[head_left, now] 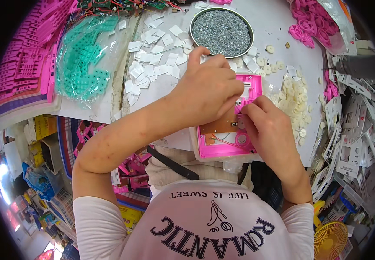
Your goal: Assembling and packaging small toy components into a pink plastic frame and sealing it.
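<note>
A pink plastic casing (215,151) lies at the table's front edge, with a brown circuit board (220,125), thin wires and a round pink part (242,139) inside it. My left hand (209,89) is bent over the casing's far left portion, fingers curled together; whatever they grip is hidden beneath them. From the right, my right hand (270,125) reaches over the casing's edge. Its thumb and forefinger are pinched close to the middle of the casing, on something too small to make out.
A round tin of small metal screws (221,32) stands beyond my hands. White square pieces (153,52) are scattered to its left, cream plastic wheels (293,97) to the right. Green keypads (83,65) sit in a clear bag; pink panels (27,56) pile far left, white panels (354,130) right.
</note>
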### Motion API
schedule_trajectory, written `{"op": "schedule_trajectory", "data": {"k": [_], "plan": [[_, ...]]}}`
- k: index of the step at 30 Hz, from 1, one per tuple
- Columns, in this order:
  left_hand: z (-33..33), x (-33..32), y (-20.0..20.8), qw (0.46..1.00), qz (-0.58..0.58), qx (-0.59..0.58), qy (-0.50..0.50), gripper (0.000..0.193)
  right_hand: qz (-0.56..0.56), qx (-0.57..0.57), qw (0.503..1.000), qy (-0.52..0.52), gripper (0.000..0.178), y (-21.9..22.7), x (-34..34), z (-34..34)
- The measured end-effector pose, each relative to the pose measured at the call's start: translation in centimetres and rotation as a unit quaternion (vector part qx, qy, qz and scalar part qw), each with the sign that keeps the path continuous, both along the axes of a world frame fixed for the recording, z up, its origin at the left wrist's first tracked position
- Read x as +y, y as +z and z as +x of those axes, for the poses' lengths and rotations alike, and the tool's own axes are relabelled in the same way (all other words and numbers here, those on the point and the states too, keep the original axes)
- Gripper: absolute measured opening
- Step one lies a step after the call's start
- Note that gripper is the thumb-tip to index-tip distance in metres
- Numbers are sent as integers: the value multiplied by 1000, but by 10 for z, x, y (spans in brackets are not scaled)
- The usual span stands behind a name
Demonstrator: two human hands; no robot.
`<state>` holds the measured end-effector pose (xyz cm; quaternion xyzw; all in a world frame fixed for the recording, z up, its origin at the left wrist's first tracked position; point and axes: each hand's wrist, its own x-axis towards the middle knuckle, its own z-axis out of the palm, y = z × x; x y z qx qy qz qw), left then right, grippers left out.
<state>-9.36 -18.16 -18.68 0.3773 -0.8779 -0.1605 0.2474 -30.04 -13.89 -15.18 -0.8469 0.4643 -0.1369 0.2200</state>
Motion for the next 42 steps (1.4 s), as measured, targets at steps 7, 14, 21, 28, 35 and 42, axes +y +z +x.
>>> {"op": "schedule_trajectory", "data": {"k": [7,14,21,28,35,42], "plan": [[-17,-12,13,986,-44,-136,-86,6,-15,-36,999,-9,14,-4,2,0],[-43,-26,27,938,65,-291,-175,11,-15,-26,999,-27,14,-7,1,-4],[-38,-34,35,950,72,-237,-193,8,-47,21,998,-38,14,-6,1,-7],[-8,-33,28,987,147,-38,-56,7,-69,-62,996,3,12,-18,3,-9],[-11,-17,15,991,89,-71,-67,10,-81,-100,992,5,12,-30,8,-8],[-28,-22,32,967,87,-184,-150,22,-77,-100,992,-1,11,-29,8,-8]]}}
